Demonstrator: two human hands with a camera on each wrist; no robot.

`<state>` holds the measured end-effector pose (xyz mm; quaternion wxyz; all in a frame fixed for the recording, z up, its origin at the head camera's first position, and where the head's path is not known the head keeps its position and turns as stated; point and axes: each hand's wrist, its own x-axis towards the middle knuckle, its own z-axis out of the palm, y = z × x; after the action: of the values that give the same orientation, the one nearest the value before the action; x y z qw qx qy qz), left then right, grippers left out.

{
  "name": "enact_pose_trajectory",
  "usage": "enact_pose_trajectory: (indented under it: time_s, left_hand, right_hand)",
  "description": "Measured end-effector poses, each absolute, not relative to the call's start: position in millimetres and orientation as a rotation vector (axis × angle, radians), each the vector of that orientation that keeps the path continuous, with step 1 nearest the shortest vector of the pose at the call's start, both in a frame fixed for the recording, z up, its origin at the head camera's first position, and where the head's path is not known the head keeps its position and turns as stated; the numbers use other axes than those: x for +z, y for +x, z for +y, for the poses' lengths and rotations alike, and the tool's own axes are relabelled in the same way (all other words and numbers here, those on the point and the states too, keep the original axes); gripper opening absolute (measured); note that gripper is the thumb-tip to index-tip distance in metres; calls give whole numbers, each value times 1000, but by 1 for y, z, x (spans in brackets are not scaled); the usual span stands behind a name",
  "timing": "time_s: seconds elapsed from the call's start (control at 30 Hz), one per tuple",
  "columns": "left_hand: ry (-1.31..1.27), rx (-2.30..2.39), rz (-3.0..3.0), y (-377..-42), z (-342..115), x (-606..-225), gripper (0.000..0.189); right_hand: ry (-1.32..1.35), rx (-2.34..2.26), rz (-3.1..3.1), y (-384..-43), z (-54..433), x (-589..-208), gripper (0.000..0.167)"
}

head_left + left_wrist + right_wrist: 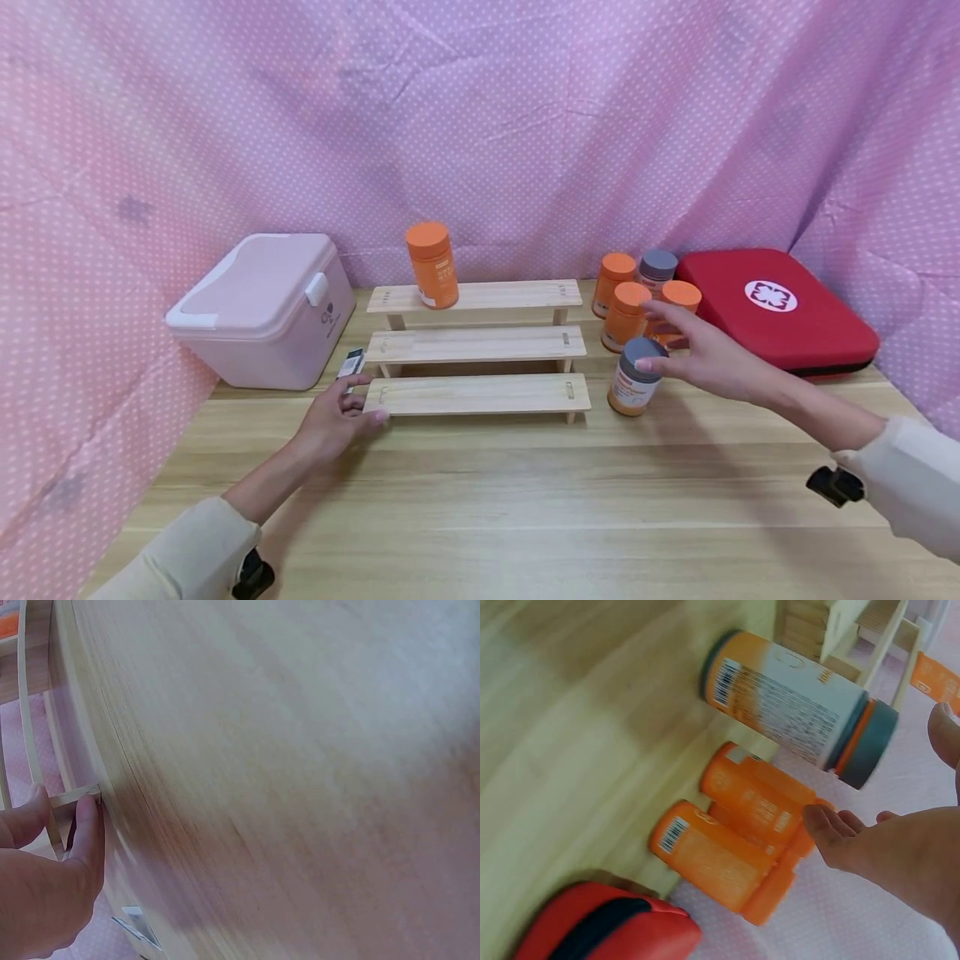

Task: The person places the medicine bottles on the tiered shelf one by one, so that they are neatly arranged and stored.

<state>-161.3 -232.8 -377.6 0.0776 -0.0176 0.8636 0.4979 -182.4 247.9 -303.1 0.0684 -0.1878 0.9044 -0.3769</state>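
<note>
A three-tier wooden step rack (477, 395) stands on the table. At the left end of its lowest step my left hand (332, 423) pinches the wood, thumb on the board and a finger against the leg (75, 796). My right hand (697, 354) is spread beside the grey lid (870, 746) of a white-and-orange supplement bottle (632, 390), with a gap between them in the right wrist view. Behind that bottle cluster several orange bottles (625, 318) and another grey-lidded bottle (657, 268). One orange bottle (435, 268) stands on the top step, left of its middle.
A pale pink lidded box (262, 312) sits at the left. To the right of the bottles lies a red first-aid case (787, 317). A small labelled item (351, 363) is beside the rack's left side. Pink dotted cloth (480, 125) hangs behind the table.
</note>
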Motion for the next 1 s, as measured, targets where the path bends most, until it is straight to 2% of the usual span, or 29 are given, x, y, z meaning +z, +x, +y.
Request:
enact_pose_trajectory:
  time_s: [0.2, 0.47, 1.0]
  left_hand:
    - [-52, 1494, 2581, -162, -233, -378, 65]
    - [-38, 1506, 2574, -162, -233, -378, 65]
    - [-65, 1491, 2581, -162, -232, -377, 65]
  right_hand:
    - [-521, -1140, 2667, -179, 250, -315, 80]
    - [-621, -1207, 2641, -180, 250, -331, 59]
    - [-643, -1226, 2639, -178, 252, -330, 56]
